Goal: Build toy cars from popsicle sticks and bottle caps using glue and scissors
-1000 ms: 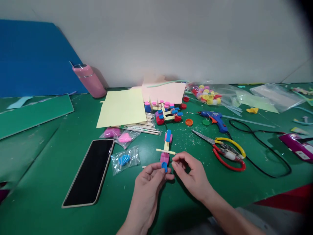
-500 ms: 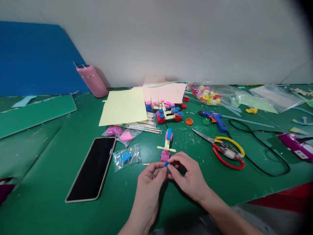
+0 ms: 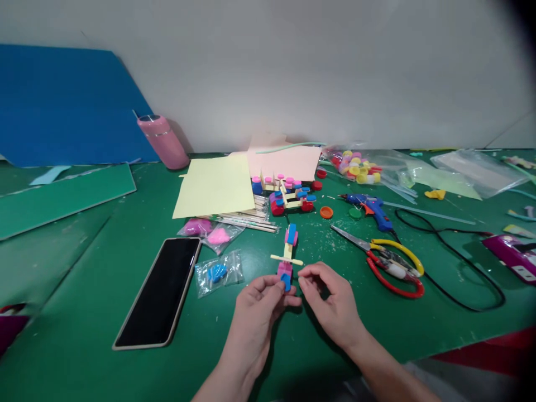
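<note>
A small flat piece of blue clay [image 3: 286,281] is pinched between the thumb and fingers of my left hand [image 3: 262,307]. Just to its right, apart from the clay, my right hand [image 3: 330,298] has thumb and forefinger drawn together; whatever they may hold is too small to make out. Directly beyond the clay lies a little craft model [image 3: 288,251] of pale sticks, with pink and blue parts and a crossbar. Its near pink end is partly covered by the clay. A clear bag with blue clay [image 3: 218,272] rests left of my left hand.
A phone [image 3: 159,293] lies at left. Scissors [image 3: 385,259], a blue glue gun [image 3: 371,207] and a black cord [image 3: 464,307] occupy the right. Farther back are other craft models [image 3: 291,200], yellow paper [image 3: 215,187], a pink bottle [image 3: 164,142] and a bag of colourful caps [image 3: 355,166].
My right fingers have come away from the blue clay and moved slightly right. The clay stays in my left hand, its flat face now showing. The whole view has shifted slightly.
</note>
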The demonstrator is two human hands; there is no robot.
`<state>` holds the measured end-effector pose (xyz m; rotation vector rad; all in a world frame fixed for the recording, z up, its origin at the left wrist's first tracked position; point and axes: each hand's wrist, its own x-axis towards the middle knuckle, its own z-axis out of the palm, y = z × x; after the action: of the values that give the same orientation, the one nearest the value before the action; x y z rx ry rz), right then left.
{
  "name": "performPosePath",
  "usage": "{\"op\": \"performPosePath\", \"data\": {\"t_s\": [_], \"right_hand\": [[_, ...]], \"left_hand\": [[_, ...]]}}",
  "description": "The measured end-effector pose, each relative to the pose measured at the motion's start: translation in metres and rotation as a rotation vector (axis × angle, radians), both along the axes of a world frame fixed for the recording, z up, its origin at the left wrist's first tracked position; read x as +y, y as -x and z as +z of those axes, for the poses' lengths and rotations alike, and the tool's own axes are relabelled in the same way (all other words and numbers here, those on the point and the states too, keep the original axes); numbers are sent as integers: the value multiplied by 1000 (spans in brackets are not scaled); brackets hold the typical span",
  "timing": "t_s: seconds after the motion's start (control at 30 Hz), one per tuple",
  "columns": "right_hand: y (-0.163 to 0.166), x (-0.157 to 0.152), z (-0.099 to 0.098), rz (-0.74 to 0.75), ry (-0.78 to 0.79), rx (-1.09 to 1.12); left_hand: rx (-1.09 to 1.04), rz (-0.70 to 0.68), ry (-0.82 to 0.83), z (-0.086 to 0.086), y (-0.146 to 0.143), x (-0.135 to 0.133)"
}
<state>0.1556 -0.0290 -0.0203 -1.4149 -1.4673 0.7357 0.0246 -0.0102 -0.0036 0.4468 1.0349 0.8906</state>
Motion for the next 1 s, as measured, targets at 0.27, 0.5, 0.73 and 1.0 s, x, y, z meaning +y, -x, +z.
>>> {"op": "performPosePath", "data": {"t_s": [0.27,0.5,0.73,1.0], "right_hand": [[-13,12,-1,-15,74,6],[-18,23,1,179,126,-67],[-19,29,3,255,89,-114],[-18,31,5,277,74,-84]], "left_hand": [[148,27,-89,4,1,7],[162,-80,-150,-1,-1,13],[192,-203,-201,1,0,21],[243,-305,-271,3,4,28]]}}
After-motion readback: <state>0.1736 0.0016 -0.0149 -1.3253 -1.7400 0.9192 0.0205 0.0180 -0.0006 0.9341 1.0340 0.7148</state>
